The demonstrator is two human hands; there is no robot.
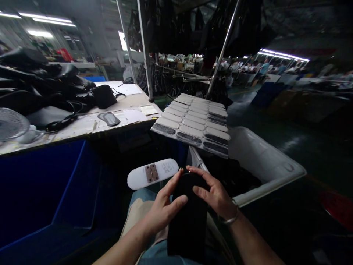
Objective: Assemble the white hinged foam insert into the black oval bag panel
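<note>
A long black piece with a rounded far end (189, 221) lies across my lap. My left hand (168, 204) rests along the left of that rounded end, with the fingers stretched out and the thumb apart over the top. On the other side, my right hand (215, 193) has its fingertips at the far rim and its thumb above the black surface. Both hands look open, touching or close to the piece; the exact contact is hard to see. Just beyond the left hand is a white oval plate (168, 167) with a brown metal hinge (152, 173) and handwriting.
A tilted board (193, 117) carries rows of pale and dark oval pieces. Beside it stands a white bin (270, 158) with dark contents. At left are a blue bin (35, 195), a worktable (129, 105), black bags (35, 81) and a fan (12, 125). Metal poles rise behind.
</note>
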